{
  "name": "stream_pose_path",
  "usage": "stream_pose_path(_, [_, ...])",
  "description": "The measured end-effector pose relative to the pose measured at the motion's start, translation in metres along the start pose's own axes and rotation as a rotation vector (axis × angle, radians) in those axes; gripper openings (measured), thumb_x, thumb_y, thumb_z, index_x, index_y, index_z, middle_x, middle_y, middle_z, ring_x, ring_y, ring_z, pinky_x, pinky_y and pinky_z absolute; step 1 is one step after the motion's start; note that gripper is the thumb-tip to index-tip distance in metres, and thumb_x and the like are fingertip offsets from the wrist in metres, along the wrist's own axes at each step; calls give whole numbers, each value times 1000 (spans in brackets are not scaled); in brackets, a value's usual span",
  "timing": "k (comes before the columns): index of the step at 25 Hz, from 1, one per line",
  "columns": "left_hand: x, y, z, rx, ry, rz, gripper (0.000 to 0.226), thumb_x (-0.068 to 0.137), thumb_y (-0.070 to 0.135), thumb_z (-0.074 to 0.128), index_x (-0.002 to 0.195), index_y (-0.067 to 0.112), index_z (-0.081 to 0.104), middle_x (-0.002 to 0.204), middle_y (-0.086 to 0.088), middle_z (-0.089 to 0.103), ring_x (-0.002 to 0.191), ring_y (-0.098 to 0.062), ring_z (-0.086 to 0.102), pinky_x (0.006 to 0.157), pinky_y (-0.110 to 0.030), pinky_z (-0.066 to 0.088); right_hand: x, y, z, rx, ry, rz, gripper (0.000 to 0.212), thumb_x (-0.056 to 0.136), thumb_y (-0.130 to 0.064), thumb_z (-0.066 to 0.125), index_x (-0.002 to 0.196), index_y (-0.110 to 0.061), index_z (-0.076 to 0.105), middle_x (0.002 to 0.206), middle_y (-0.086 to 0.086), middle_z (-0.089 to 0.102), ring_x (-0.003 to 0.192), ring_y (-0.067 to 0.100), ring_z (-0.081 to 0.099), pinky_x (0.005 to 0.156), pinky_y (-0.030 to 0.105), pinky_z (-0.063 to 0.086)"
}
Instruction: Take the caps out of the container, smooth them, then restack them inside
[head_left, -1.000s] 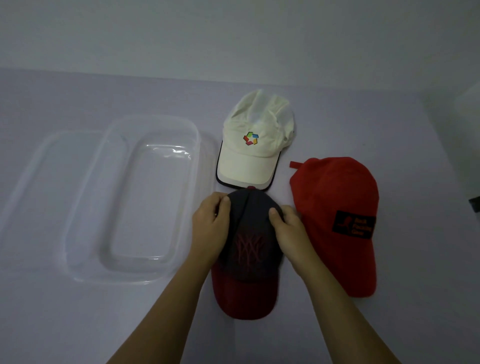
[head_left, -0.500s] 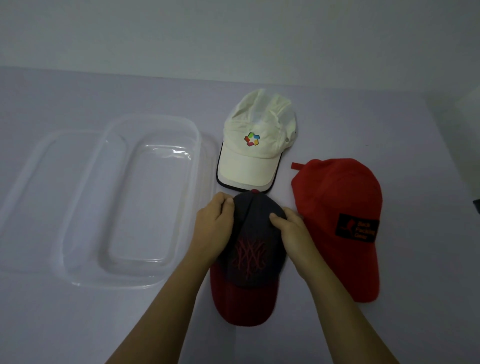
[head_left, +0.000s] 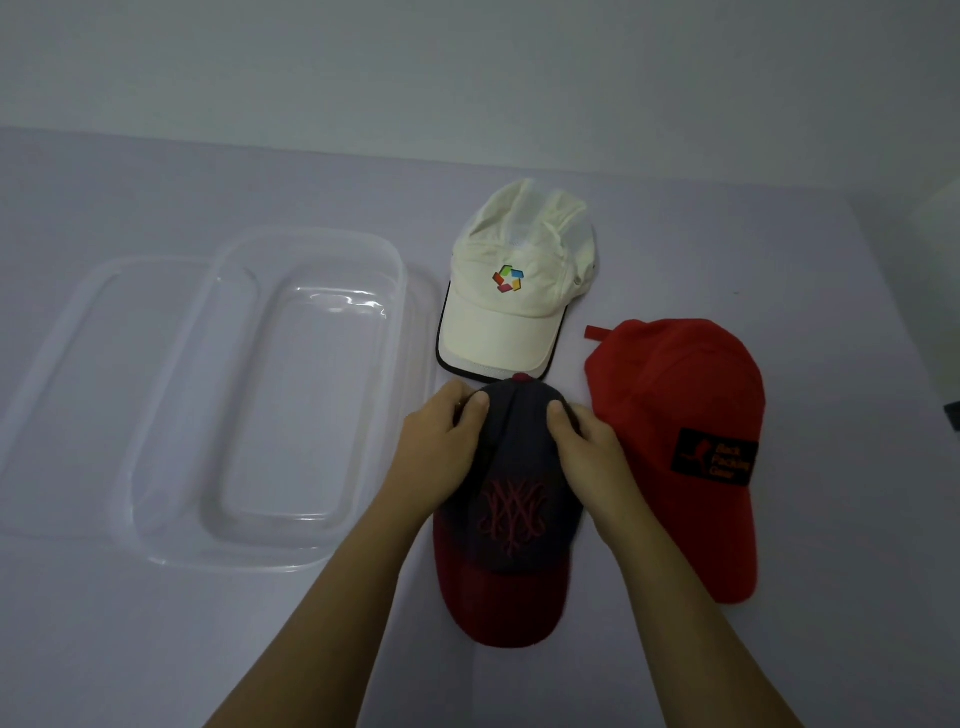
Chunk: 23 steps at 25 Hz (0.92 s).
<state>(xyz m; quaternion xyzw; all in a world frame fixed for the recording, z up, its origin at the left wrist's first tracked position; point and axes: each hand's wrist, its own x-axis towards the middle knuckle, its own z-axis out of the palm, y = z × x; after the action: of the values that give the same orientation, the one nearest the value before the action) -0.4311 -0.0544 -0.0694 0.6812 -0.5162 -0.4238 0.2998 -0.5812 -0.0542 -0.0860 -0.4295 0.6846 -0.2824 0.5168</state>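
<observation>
A dark navy cap (head_left: 511, 512) with a red brim and red embroidery lies on the table in front of me. My left hand (head_left: 441, 449) grips the left side of its crown and my right hand (head_left: 589, 457) grips the right side, thumbs on top. A white cap (head_left: 514, 291) with a coloured logo lies just beyond it, brim toward me. An all-red cap (head_left: 685, 431) with a black patch lies to the right, touching my right hand's side. The clear plastic container (head_left: 171, 519) stands to the left with nothing in it.
A clear lid (head_left: 67, 332) lies partly under the container's left side. The table is pale lilac and meets a plain wall at the back. A dark object (head_left: 953, 415) shows at the right edge.
Both hands have slid a little up the navy cap's crown toward its top, thumbs closer together. The cap has stayed about where it was.
</observation>
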Motion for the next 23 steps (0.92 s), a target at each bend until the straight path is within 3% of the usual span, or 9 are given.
stream_pose_path(2, [-1,-3,2,9,17,10,27,97,31,42,89,7,53,66,0,52,55,-7,45,47,-7,37,0,0,0,-128,63,-18,32,98,-39,37,93,-20,63,89,-2,61,90,17,56,82,34,46])
stream_pose_path(4, [-1,-3,3,73,23,14,33,95,37,44,88,6,54,65,1,52,55,-7,46,48,-11,37,-3,-1,4,-182,147,-58,39,99,-36,31,69,-22,51,69,-5,52,76,19,52,69,30,38])
stream_pose_path(5, [-1,-3,3,119,25,12,38,93,43,46,87,6,54,66,1,53,57,-7,47,50,-14,37,-4,-1,7,-170,172,-77,40,100,-36,31,66,-22,48,66,-5,50,71,18,51,66,30,36])
stream_pose_path(8, [2,-4,6,220,-19,-12,49,92,52,38,69,10,49,64,0,47,60,-14,45,55,-24,35,-9,-4,7,-106,209,-69,43,98,-36,36,65,-13,51,61,-2,50,60,14,49,55,30,35])
stream_pose_path(10, [5,-4,5,250,-67,-27,43,96,42,33,61,18,35,63,2,39,68,-19,42,60,-27,33,-8,-5,4,-123,153,-30,42,96,-38,39,78,-5,57,67,2,52,62,13,48,57,29,36])
stream_pose_path(12, [6,-3,1,182,-80,-7,34,96,31,36,66,15,38,67,1,42,68,-17,42,57,-24,31,-7,-6,2,-98,74,7,38,97,-35,38,85,-4,57,72,4,51,63,10,45,59,28,35])
stream_pose_path(14, [6,0,-4,89,-68,25,27,96,25,40,73,15,46,69,2,48,63,-10,44,53,-15,35,-8,-7,2,-73,32,-34,34,98,-30,36,77,-7,51,67,3,44,62,12,40,57,30,31])
stream_pose_path(18, [0,-1,-2,30,-55,114,28,98,26,37,71,28,40,62,6,46,53,-1,45,51,-7,37,-11,-8,-1,-136,18,-135,33,100,-31,30,72,-16,39,63,-2,36,56,10,36,52,24,30])
stream_pose_path(23, [1,0,4,46,27,119,30,98,23,39,68,27,43,64,7,48,57,-4,44,53,-5,37,-10,0,7,-82,70,-171,32,100,-32,28,71,-23,38,61,-4,34,55,7,34,52,23,30])
